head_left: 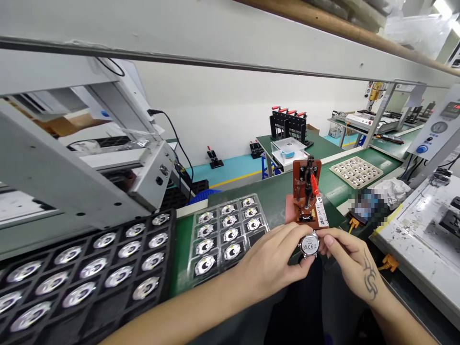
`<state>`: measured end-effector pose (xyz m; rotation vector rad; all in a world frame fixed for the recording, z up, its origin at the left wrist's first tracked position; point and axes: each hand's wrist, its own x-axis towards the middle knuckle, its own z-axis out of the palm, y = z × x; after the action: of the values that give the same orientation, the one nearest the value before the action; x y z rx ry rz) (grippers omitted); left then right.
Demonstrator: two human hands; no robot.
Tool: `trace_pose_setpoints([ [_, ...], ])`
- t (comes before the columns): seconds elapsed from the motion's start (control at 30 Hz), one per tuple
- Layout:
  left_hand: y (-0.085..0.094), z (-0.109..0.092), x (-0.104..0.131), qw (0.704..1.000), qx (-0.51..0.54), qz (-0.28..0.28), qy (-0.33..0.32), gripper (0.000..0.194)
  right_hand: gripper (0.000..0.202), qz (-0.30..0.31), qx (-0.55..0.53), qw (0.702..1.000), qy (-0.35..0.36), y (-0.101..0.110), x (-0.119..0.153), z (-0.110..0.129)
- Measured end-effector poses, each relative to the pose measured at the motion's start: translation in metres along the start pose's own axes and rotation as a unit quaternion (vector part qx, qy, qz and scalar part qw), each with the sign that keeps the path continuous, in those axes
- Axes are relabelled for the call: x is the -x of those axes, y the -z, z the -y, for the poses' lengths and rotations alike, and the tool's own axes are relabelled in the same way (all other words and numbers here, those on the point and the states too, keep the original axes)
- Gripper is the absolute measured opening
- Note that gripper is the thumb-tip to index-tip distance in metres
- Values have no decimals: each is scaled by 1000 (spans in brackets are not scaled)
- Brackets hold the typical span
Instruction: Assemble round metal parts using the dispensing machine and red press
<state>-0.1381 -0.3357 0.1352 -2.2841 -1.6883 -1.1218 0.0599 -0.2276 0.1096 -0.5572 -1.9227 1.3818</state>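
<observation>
A round silver watch case (309,244) is held back side up, with printed marks and a CE sign on its back. My left hand (271,256) pinches it between thumb and fingers from the left. On the other side, my right hand (347,256) has its thumb and fingertips closed together at the case's upper right edge. Whether the right fingers grip the case itself or a small part there, I cannot make out. Just beyond both hands stands a reddish-brown toggle-clamp fixture (297,184) with a red handle and a white handwritten label.
Left of my hands lies a clear plastic tray (257,238) of round watch parts. Further left is a black foam tray (108,309) with silver cases. A beige tray (373,178) sits at the back right. A white machine (424,239) borders the right side; a shelf beam (215,33) crosses overhead.
</observation>
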Motion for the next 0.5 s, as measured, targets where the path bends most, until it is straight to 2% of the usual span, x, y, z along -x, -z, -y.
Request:
trace_pose_setpoints([
  [0.17, -4, 1, -3, 999, 38, 21, 7, 31, 32, 17, -65, 995, -68, -2, -1, 2],
  [0.3, -1, -3, 8, 987, 121, 54, 88, 42, 32, 29, -68, 993, -87, -10, 3, 2],
  [0.37, -3, -9, 22, 961, 223, 64, 153, 46, 30, 34, -41, 995, -84, -16, 9, -2],
  [0.43, -9, -10, 40, 923, 313, 61, 214, 38, 28, 53, -5, 996, -67, -22, 16, -13],
  [0.5, -9, 1, 63, 910, 310, 44, 272, 31, 27, 100, 32, 994, -41, -26, 23, -29],
])
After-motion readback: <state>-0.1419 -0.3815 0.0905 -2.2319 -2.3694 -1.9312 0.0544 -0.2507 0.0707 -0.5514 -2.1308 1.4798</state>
